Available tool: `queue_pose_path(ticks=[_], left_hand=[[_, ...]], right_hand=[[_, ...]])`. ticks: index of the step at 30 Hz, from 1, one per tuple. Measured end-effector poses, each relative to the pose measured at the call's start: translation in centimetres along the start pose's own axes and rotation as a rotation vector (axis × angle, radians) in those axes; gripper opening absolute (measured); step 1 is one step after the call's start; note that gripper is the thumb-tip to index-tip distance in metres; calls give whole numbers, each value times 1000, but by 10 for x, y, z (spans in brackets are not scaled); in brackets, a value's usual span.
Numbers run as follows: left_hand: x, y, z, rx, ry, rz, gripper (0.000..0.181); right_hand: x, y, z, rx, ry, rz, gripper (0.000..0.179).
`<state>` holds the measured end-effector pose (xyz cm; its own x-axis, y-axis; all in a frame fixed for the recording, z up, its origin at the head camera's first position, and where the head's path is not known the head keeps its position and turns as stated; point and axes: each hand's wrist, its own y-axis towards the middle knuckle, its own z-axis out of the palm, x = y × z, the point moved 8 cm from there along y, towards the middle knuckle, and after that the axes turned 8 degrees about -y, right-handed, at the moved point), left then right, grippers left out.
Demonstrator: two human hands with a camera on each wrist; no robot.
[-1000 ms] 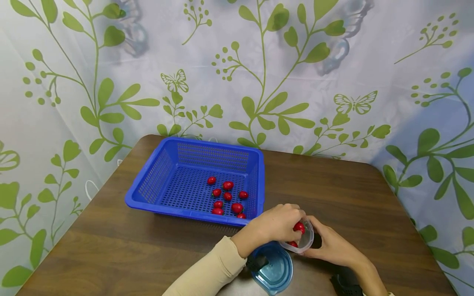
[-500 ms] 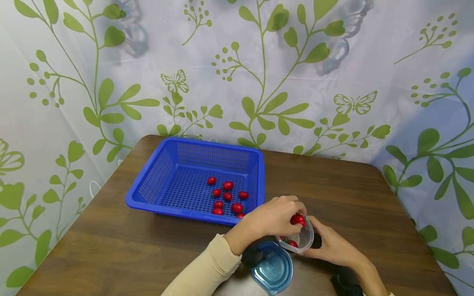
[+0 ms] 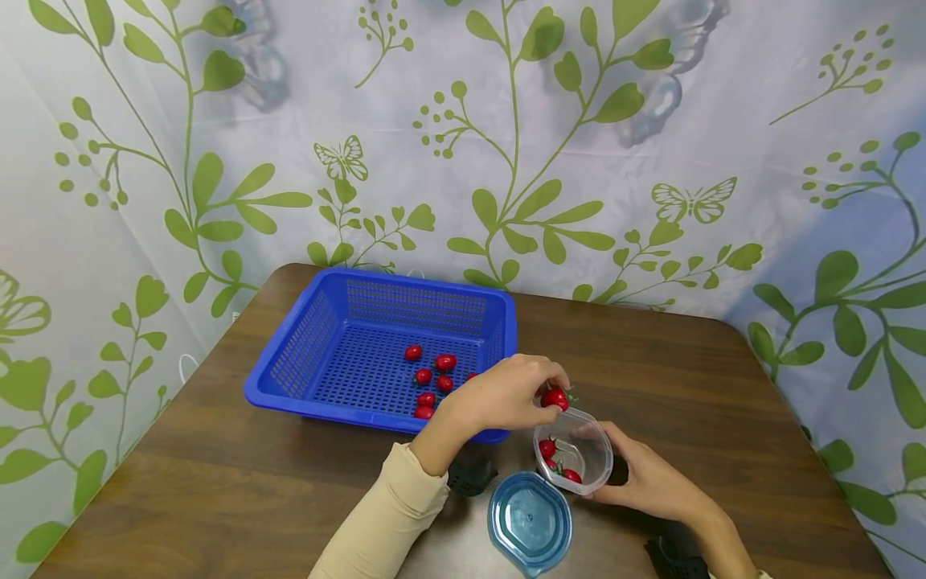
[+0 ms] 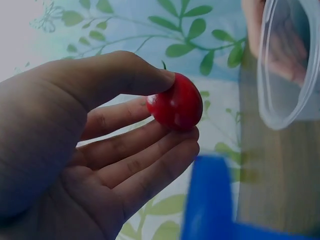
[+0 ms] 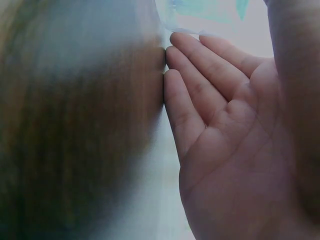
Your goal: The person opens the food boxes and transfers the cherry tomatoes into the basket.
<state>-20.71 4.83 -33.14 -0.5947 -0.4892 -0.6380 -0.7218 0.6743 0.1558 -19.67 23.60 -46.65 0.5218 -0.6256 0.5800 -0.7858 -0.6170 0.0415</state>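
Observation:
Between thumb and fingertips, my left hand [image 3: 510, 394] pinches a red cherry tomato [image 3: 555, 400] with a green stem, raised over the far rim of a clear plastic tub. The left wrist view shows the tomato [image 4: 177, 103] smooth and glossy, the thumb on its upper side. My right hand [image 3: 651, 478] grips the clear tub [image 3: 589, 450] from the right, thumb near, fingers far. The tub stands tilted toward me, with several tomatoes [image 3: 571, 476] inside. In the right wrist view, the right hand's fingers [image 5: 200, 95] reach out nearly straight, and little of the tub shows.
A blue perforated basket [image 3: 304, 406] stands at the left back, holding several more tomatoes [image 3: 444, 363]; my left forearm hides part of its near right corner. A blue translucent lid [image 3: 531, 519] lies on the wooden table [image 3: 217, 498] in front of the tub. A leaf-patterned cloth [image 3: 463, 161] hangs behind.
My left hand has lifted the cherry tomato out of the tub and moved left and back toward the basket. The right hand keeps its grip on the tub.

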Motion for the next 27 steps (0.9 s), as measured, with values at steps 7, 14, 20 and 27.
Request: queue_pose_path(ticks=[7,14,20,27], left_hand=[[11,-9,-19,-18,-74,-40,27],[19,-15,-33,-34,-81,-49,26],[26,-18,-38,-44,-82,-63,26],[32,-24,-46,-64,-83,-86,25]], right_hand=[[2,1,-1,-32,-25,-29,76],[3,1,-2,-31,-36,-29,76],[3,1,-2,-22,-32,-21,77],[4,0,-2,-30,-36,-29,76]])
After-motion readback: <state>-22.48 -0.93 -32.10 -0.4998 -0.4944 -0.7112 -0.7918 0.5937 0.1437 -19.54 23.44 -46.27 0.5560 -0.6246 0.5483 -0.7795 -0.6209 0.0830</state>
